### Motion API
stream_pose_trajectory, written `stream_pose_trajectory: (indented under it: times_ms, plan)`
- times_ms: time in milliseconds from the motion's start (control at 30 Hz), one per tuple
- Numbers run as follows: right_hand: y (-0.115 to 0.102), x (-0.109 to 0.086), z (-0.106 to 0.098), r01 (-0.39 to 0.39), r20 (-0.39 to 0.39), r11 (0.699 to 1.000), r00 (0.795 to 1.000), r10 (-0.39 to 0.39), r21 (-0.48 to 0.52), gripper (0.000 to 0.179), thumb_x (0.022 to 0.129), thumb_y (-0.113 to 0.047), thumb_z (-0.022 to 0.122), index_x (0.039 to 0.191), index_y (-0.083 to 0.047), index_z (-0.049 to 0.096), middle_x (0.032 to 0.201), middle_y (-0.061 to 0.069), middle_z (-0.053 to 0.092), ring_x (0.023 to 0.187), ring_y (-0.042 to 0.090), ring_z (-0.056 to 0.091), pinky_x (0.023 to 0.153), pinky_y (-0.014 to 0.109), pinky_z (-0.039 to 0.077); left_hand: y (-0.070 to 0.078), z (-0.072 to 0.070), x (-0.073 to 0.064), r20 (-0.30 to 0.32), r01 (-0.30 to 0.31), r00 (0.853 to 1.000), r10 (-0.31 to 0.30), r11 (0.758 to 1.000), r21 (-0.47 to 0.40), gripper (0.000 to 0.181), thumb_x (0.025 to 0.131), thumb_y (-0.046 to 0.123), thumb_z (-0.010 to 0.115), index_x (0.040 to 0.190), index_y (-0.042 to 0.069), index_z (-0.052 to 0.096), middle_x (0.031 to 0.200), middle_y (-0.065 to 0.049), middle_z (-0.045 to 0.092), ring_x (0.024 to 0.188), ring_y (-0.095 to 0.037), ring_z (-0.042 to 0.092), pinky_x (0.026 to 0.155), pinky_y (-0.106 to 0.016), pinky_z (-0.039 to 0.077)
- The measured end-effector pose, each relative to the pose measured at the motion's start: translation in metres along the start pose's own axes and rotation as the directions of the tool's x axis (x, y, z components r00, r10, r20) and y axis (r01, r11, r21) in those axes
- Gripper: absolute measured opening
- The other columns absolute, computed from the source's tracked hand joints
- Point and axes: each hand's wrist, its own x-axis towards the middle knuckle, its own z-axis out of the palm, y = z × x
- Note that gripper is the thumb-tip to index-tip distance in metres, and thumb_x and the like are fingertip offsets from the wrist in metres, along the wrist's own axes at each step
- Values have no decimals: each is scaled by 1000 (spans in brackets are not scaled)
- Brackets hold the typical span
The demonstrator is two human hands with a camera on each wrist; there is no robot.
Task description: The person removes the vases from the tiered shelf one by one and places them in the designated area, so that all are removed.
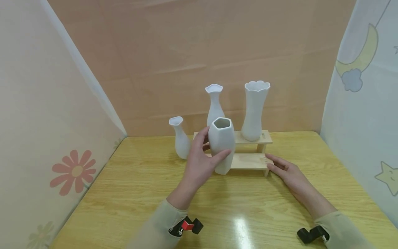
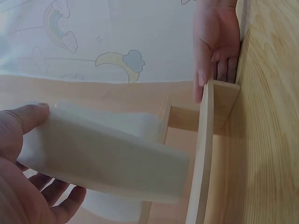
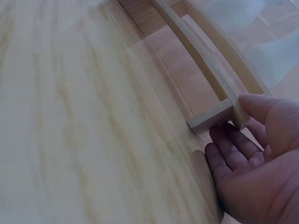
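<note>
My left hand (image 1: 199,162) grips a white vase (image 1: 222,145) with a five-sided mouth, thumb on one side and fingers on the other. The vase leans slightly, in front of a two-tier wooden stand (image 1: 248,161); the left wrist view shows its base apart from the lower shelf (image 2: 202,154). At the stand's right end, my right hand (image 1: 289,173) holds the lower shelf's corner. In the right wrist view its thumb (image 3: 254,105) lies on the shelf edge and the curled fingers sit by the leg (image 3: 212,116).
On the upper shelf stand a tall vase (image 1: 255,110) with a scalloped rim and a narrow-necked vase (image 1: 215,107), partly hidden. A smaller vase (image 1: 181,141) stands left of the stand on the wooden table (image 1: 133,193). Cloth walls (image 1: 192,52) enclose the back and sides.
</note>
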Motion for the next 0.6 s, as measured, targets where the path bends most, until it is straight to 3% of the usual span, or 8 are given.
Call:
stream_pose_trajectory:
  times_ms: [367, 600]
  plan:
    - [3, 0, -1, 2, -3, 1000, 1000, -2, 5, 73, 113, -44, 64, 174, -13, 35, 178, 18, 27, 164, 40, 23, 95, 3, 38, -4, -29, -8, -32, 18, 999, -17, 1000, 18, 79, 88, 10, 95, 156, 17, 56, 142, 0, 64, 126, -24, 63, 106, -54, 55]
    - [2, 0, 1, 7, 6, 1000, 1000, -7, 4, 73, 114, -43, 63, 174, -13, 35, 178, 19, 28, 162, 40, 26, 95, 5, 39, -8, -52, -17, -56, 89, 995, -84, 992, 90, 80, 89, 14, 96, 157, 19, 53, 141, -2, 63, 126, -29, 64, 104, -55, 58]
